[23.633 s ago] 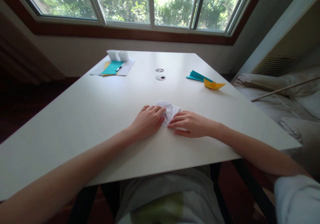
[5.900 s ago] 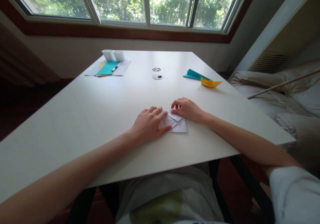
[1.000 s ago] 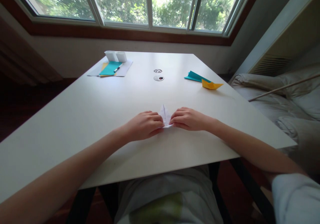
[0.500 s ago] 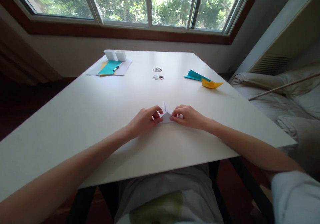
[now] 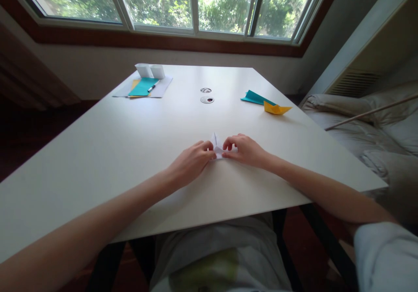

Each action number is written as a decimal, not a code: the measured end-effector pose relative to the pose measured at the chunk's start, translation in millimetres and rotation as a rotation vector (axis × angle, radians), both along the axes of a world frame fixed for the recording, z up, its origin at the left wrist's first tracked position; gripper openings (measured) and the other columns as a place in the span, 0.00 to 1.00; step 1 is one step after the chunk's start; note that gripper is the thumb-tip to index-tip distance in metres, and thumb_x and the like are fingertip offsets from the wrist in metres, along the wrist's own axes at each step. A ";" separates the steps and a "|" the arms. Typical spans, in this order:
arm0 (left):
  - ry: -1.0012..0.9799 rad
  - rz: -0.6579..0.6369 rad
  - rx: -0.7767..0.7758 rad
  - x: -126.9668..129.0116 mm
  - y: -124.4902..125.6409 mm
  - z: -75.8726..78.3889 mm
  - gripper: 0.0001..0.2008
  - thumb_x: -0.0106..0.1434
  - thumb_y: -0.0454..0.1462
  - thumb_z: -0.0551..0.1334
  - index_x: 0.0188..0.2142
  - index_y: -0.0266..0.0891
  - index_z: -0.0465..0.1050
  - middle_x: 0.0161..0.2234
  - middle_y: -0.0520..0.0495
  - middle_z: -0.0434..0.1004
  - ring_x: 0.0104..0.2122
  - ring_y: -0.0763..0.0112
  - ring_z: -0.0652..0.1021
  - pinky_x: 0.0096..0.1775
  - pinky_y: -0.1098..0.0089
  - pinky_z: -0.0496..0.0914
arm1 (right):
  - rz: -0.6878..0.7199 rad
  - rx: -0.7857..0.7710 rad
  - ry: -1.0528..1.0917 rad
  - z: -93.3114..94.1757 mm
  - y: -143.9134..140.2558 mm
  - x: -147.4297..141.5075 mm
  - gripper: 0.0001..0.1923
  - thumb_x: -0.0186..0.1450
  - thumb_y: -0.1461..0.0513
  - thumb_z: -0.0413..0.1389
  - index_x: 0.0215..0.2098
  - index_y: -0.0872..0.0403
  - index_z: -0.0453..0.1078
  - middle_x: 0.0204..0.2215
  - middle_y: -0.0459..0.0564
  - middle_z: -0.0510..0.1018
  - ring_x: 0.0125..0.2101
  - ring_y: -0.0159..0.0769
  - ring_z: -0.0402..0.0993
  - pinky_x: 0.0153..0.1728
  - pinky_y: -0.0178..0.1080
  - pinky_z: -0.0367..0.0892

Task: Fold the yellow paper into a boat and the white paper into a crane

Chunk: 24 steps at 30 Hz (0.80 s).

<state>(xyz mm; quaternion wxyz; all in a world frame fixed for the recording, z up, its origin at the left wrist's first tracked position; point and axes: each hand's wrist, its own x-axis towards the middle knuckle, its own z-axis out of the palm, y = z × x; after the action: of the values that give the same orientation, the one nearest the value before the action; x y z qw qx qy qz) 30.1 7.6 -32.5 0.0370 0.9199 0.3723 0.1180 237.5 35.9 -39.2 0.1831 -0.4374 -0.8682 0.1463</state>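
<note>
Between my two hands a small piece of folded white paper (image 5: 218, 150) rests on the white table, one pointed flap standing up at its far side. My left hand (image 5: 195, 159) is closed on its left part, thumb and fingers pinched together. From the other side my right hand (image 5: 244, 149) grips the right part, its thumb low at the near edge and its index finger curled above. My fingers cover much of the paper, so the folds under them are hidden.
A teal folded paper plane (image 5: 256, 97) and a yellow paper boat (image 5: 276, 108) lie at the right. Far left are teal paper sheets (image 5: 143, 87), a marker pen (image 5: 153, 86) and white holders (image 5: 150, 70). Two round discs (image 5: 207, 100) sit mid-table (image 5: 107, 152).
My left fingers have closed and shifted slightly right over the paper. The raised triangular front flap has been folded down, and my right fingers have lifted a little.
</note>
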 end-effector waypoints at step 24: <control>0.340 -0.265 0.150 2.1 -8.1 11.8 0.12 0.63 0.27 0.51 0.44 0.29 0.69 0.38 0.42 0.74 0.36 0.66 0.74 0.40 0.67 0.69 | 0.207 -0.049 -0.116 4.9 10.6 0.6 0.07 0.61 0.57 0.56 0.36 0.48 0.73 0.34 0.49 0.72 0.38 0.36 0.65 0.38 0.37 0.58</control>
<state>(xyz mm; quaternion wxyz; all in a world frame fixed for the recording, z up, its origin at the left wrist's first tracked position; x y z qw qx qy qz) 32.2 -0.4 -20.7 -0.0796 0.9676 0.2391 -0.0173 238.1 46.5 -34.3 0.1058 -0.3573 -0.9141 0.1601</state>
